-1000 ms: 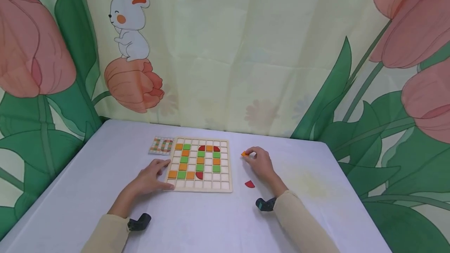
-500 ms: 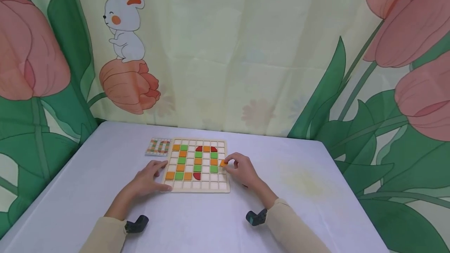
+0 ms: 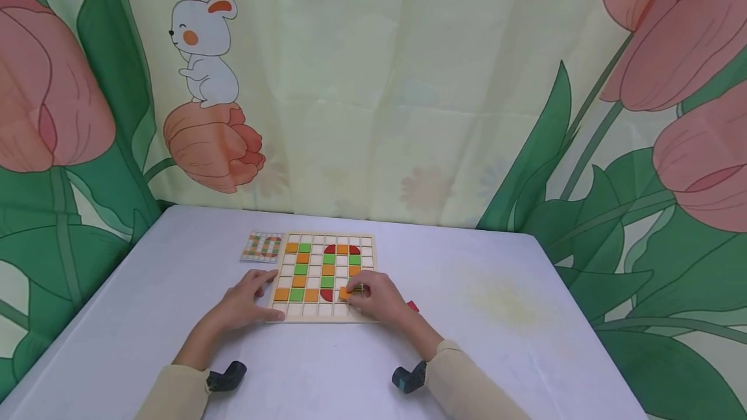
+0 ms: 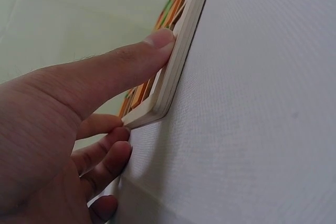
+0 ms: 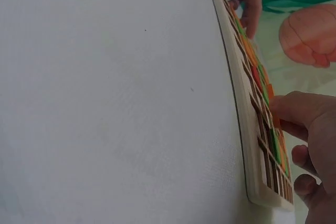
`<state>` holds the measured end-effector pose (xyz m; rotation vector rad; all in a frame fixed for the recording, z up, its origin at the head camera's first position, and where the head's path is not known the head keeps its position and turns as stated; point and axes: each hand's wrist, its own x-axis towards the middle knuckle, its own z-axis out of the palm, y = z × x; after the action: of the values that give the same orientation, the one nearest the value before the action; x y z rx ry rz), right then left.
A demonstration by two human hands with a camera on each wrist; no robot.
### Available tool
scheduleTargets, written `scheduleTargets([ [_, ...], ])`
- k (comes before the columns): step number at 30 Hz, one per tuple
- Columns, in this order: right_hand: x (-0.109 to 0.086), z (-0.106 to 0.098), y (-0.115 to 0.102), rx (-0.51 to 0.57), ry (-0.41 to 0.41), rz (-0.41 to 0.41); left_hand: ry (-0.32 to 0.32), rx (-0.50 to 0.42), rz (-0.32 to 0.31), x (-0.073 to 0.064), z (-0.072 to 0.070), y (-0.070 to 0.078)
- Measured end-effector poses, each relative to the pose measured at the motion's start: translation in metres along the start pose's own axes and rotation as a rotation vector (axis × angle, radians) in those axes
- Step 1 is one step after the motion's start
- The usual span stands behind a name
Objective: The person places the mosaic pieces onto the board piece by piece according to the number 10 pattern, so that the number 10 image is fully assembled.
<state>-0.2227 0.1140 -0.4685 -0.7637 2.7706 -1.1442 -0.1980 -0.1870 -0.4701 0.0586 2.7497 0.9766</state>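
A wooden grid board [image 3: 310, 310] lies flat on the table, with orange and green square tiles and red quarter-round tiles set in some of its cells. My right hand [image 3: 379, 300] pinches an orange square tile [image 3: 344, 293] over the near rows, right of a red quarter-round tile [image 3: 327, 295]. In the right wrist view this orange tile [image 5: 271, 92] stands tilted above the board's surface. My left hand [image 3: 242, 303] touches the board's left side and near left corner. Its thumb [image 4: 142, 59] lies straight along the rim in the left wrist view.
A small pattern card [image 3: 262, 247] printed with a coloured grid lies off the board's far left corner. One loose red piece [image 3: 413, 306] shows on the white tablecloth [image 3: 467, 277], partly behind my right wrist. A curtain [image 3: 350, 83] with printed flowers hangs behind the table.
My right hand has carried the orange tile leftward from the table beyond the board's right side to over its near rows. My left hand stays at the board's left edge.
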Motion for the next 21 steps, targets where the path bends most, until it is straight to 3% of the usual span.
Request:
scheduleTargets([
  [15,0.0029,0.0101,-0.001,-0.095,0.005,0.004,-0.015,0.002,0.012,0.0,-0.001,0.0014],
  [21,0.0008,0.0052,-0.0009,-0.051,-0.011,0.018,-0.01,0.002,0.017,-0.0013,-0.0012,0.0008],
])
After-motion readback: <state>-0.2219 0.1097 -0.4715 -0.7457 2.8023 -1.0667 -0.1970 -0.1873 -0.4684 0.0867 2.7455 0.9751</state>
